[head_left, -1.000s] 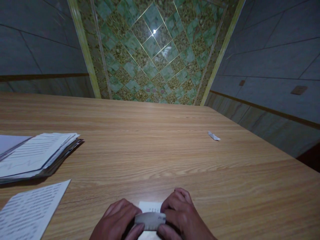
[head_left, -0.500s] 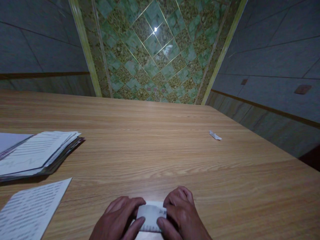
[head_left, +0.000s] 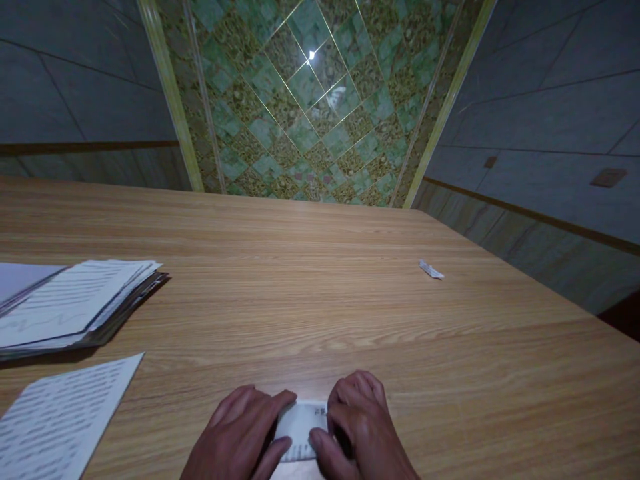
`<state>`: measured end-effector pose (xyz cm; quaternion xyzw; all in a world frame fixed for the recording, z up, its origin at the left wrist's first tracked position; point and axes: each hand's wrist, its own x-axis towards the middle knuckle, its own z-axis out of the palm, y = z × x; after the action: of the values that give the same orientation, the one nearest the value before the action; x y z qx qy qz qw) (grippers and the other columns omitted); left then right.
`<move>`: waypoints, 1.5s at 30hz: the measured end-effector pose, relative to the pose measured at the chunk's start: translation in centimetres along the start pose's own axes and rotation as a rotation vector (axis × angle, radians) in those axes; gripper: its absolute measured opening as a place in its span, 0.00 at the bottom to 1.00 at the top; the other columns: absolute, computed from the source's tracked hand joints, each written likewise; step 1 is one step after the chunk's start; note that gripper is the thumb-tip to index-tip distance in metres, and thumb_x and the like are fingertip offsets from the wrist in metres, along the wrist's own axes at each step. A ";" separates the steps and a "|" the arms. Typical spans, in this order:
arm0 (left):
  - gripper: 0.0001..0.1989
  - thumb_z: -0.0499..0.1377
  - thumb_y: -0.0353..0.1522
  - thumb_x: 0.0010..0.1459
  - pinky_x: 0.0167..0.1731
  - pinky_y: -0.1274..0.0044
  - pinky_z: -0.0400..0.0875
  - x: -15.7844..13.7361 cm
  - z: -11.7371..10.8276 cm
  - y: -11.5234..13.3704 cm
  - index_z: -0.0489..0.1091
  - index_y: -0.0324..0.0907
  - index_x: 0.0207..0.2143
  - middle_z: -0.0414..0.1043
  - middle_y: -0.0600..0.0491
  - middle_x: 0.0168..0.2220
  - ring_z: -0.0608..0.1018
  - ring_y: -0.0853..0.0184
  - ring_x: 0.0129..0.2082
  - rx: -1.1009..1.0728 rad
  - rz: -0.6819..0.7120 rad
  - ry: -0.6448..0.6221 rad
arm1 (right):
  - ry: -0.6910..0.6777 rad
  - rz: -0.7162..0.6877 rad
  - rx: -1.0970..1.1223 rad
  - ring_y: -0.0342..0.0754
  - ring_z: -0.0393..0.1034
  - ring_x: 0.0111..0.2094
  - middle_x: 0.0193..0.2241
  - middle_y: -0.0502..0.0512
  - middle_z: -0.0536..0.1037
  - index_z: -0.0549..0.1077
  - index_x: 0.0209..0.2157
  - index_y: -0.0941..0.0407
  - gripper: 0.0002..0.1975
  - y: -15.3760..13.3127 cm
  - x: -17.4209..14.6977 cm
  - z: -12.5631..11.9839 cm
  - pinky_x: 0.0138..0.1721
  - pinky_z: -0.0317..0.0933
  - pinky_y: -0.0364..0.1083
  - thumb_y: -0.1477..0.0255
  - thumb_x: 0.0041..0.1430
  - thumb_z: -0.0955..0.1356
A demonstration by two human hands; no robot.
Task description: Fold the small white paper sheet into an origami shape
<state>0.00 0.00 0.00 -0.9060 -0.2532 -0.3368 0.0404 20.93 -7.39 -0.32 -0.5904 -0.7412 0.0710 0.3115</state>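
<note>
A small folded piece of white paper with dark print lies at the near edge of the view, between my two hands. My left hand grips its left side, thumb on the lower edge and index finger at the top corner. On the other side my right hand has its thumb pressed on the paper's lower right and its fingers curled at the upper right corner. Part of the paper's sides is hidden under the fingers.
A wooden table fills the foreground. At the left lie a stack of papers and a separate printed sheet. A small folded paper scrap rests at the right. Tiled walls stand beyond the table.
The fingers of both hands have shifted slightly on the folded paper. My left index finger reaches a little further right along its top, and the right thumb has moved slightly left.
</note>
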 end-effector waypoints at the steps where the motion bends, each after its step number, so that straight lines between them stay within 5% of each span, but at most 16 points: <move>1: 0.17 0.48 0.45 0.73 0.34 0.77 0.79 -0.1 0.2 -0.1 0.70 0.47 0.49 0.83 0.57 0.33 0.84 0.65 0.30 0.004 -0.007 -0.006 | -0.002 0.000 0.000 0.48 0.67 0.35 0.28 0.48 0.73 0.68 0.24 0.56 0.12 0.0 0.0 0.0 0.42 0.57 0.50 0.78 0.51 0.75; 13: 0.22 0.43 0.46 0.74 0.35 0.74 0.79 -0.3 0.2 -0.2 0.67 0.45 0.56 0.84 0.55 0.35 0.85 0.63 0.32 0.115 -0.004 -0.040 | 0.085 0.051 -0.009 0.50 0.67 0.35 0.28 0.48 0.72 0.68 0.22 0.55 0.16 -0.1 -0.2 0.7 0.45 0.59 0.52 0.79 0.43 0.79; 33: 0.20 0.47 0.47 0.73 0.39 0.72 0.79 0.0 0.3 -0.2 0.69 0.46 0.54 0.84 0.55 0.39 0.85 0.63 0.34 0.076 -0.015 -0.016 | 0.114 0.049 -0.090 0.53 0.66 0.36 0.30 0.50 0.74 0.71 0.24 0.53 0.14 0.3 -0.2 0.6 0.47 0.58 0.57 0.76 0.45 0.79; 40: 0.11 0.52 0.40 0.72 0.31 0.75 0.77 0.2 0.0 0.0 0.70 0.48 0.38 0.77 0.55 0.35 0.81 0.63 0.32 -0.093 -0.059 -0.155 | 0.131 0.052 -0.104 0.53 0.65 0.34 0.29 0.51 0.73 0.70 0.25 0.53 0.15 0.3 -0.2 0.7 0.44 0.58 0.56 0.73 0.46 0.79; 45: 0.08 0.54 0.33 0.69 0.33 0.73 0.77 -0.1 0.2 -0.1 0.70 0.47 0.36 0.77 0.54 0.36 0.80 0.62 0.33 -0.103 -0.046 -0.159 | 0.133 0.040 -0.124 0.51 0.66 0.34 0.29 0.49 0.74 0.71 0.27 0.54 0.11 0.3 -0.1 0.6 0.45 0.59 0.54 0.77 0.50 0.77</move>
<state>-0.01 0.09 -0.21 -0.9247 -0.2585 -0.2773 -0.0340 20.84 -7.27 -0.97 -0.6267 -0.7097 -0.0081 0.3216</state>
